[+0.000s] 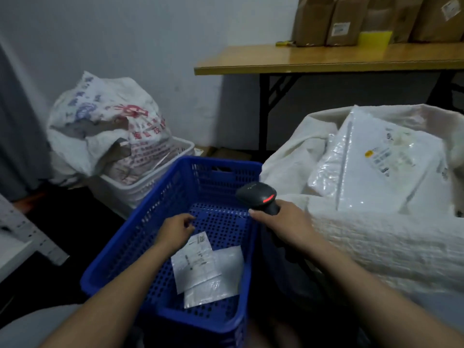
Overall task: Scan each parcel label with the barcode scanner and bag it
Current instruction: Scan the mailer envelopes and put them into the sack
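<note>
Your right hand has its fingers wrapped round the black handheld barcode scanner, which points away from the flat white plastic parcel lying label-up in the blue perforated plastic basket. Your left hand hovers, fingers curled, at the label's top corner; whether it pinches it, I cannot tell. The slick film could slip or crumple, spoiling the scan. The open white cloth sack sits to your right, with the basket's wall between.

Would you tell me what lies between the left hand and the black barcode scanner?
Head view: between left hand and black barcode scanner, only bare perforated floor of the blue plastic crate.
</note>
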